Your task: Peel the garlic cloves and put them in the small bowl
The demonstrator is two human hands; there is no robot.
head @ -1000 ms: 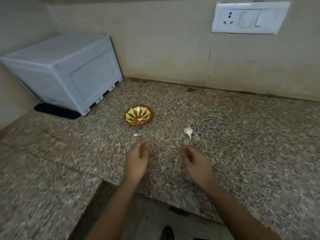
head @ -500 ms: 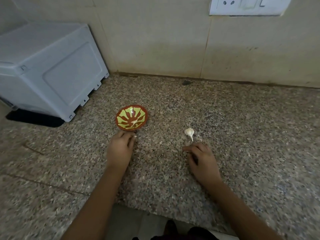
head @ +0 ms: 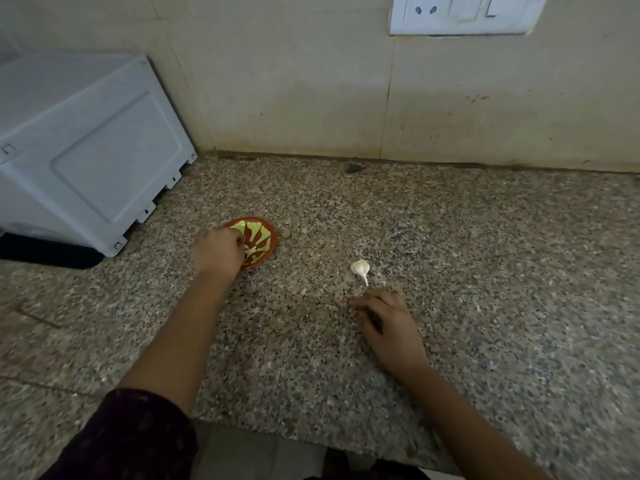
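A small red bowl with a yellow-green pattern stands on the granite counter, with a pale bit inside it. My left hand reaches over the bowl's left rim with its fingers curled down into it. The fingertips are hidden, so I cannot tell whether they hold anything. An unpeeled white garlic clove with a thin tail lies on the counter to the right of the bowl. Just below the clove my right hand rests on the counter, fingers loosely curled, with nothing seen in it and apart from the clove.
A white appliance box stands at the back left on a black mat. The tiled wall runs behind, with a socket plate high up. Tiny skin flakes lie near the clove. The counter's front edge runs near my arms.
My left hand has moved forward from the counter to the bowl and now reaches over its rim. My right hand has stayed just below the clove. The view has shifted closer.
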